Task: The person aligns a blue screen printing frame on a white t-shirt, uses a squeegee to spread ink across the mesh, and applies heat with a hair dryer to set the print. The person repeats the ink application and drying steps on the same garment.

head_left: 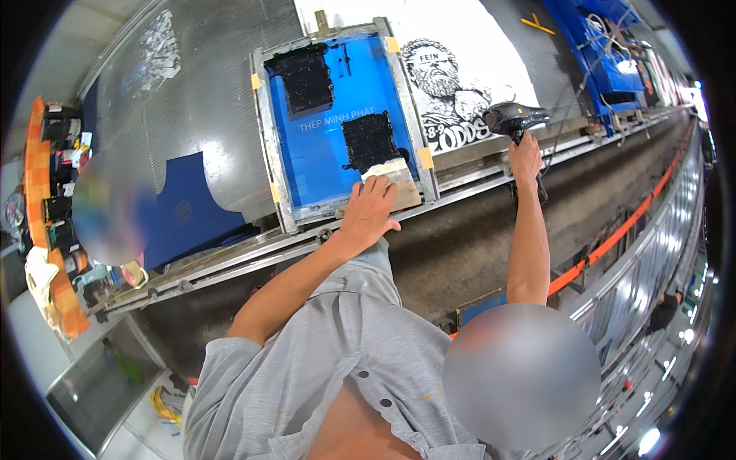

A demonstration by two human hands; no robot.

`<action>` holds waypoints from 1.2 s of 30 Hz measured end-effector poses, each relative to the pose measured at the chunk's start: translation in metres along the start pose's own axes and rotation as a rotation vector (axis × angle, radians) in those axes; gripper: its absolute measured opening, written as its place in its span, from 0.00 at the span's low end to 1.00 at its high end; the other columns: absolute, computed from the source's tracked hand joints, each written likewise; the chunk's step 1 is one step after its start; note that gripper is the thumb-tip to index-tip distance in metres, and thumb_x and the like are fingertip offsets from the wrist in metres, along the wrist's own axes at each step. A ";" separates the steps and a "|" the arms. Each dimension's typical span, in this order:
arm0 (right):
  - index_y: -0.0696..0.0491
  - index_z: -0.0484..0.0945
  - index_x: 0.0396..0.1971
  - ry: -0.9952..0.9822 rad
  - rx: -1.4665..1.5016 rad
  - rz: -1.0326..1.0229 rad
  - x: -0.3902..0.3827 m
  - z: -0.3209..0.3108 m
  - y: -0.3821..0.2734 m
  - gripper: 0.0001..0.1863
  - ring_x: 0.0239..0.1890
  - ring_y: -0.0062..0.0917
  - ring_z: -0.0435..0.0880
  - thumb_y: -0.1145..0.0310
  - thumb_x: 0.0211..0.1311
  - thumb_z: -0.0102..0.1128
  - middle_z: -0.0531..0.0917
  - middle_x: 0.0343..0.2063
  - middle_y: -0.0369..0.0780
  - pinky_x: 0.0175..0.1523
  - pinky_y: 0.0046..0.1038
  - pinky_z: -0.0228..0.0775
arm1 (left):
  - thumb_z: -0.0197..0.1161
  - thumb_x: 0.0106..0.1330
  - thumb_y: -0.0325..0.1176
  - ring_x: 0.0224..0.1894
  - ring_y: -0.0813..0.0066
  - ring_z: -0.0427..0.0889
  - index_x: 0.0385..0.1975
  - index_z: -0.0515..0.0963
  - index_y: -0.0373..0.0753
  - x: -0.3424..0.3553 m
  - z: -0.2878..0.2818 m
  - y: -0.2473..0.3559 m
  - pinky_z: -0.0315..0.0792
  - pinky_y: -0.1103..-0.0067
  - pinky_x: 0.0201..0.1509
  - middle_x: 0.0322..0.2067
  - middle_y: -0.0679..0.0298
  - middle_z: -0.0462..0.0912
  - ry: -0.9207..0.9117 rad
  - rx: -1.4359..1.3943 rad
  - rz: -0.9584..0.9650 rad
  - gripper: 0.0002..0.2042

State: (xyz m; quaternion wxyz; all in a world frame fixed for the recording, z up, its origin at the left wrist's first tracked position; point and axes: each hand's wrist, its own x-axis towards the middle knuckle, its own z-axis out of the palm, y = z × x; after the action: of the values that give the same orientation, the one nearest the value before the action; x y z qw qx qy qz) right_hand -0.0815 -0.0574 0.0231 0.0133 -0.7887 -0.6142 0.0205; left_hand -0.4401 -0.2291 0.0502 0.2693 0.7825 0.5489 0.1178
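My right hand [525, 159] grips a black hair dryer [515, 119] by its handle, above the near edge of the work table. The dryer's body lies across the lower right of a white fabric piece [491, 54] with a black printed bearded figure. My left hand [369, 208] rests with fingers extended and thumb apart on a tan flat piece [404, 184] at the near right corner of a screen-printing frame [268, 146]. Inside the frame is a blue mesh [307, 161] with two black ink patches [369, 140]. Whether the left fingers press the tan piece or the frame's edge cannot be told.
Left of the frame, a dark blue fabric piece [184, 207] lies on the grey table [222, 100]. A metal rail [475, 184] runs along the table's near edge. Blue equipment [613, 73] with hoses stands at the far right. An orange-covered shelf [37, 161] holds several containers at left.
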 end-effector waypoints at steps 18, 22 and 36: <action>0.70 0.74 0.51 -0.118 0.559 -0.212 -0.041 0.085 -0.192 0.38 0.44 0.50 0.81 0.46 0.62 0.66 0.82 0.42 0.58 0.53 0.42 0.69 | 0.71 0.59 0.41 0.44 0.64 0.82 0.37 0.81 0.30 0.004 -0.058 -0.057 0.77 0.70 0.44 0.36 0.57 0.82 0.482 -0.673 -0.577 0.18; 0.67 0.72 0.56 -0.168 0.457 -0.281 -0.041 0.070 -0.199 0.30 0.40 0.53 0.82 0.55 0.68 0.59 0.83 0.38 0.58 0.49 0.44 0.70 | 0.73 0.56 0.45 0.44 0.59 0.85 0.49 0.80 0.29 -0.040 -0.080 -0.101 0.77 0.71 0.47 0.45 0.50 0.84 1.029 -0.831 -0.694 0.28; 0.65 0.76 0.53 -0.170 0.851 -0.215 -0.159 0.012 -0.314 0.24 0.44 0.32 0.79 0.64 0.64 0.65 0.82 0.44 0.47 0.52 0.36 0.71 | 0.71 0.64 0.34 0.44 0.76 0.84 0.55 0.78 0.31 -0.188 -0.156 -0.243 0.80 0.76 0.51 0.45 0.60 0.85 0.829 -1.866 -0.521 0.22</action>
State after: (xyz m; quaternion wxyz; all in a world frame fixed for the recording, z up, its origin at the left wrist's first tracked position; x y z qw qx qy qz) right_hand -0.4247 -0.1350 0.0284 0.2881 -0.6402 -0.6285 0.3347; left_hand -0.7777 -0.2961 0.0666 0.5729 0.0214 0.4409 0.6906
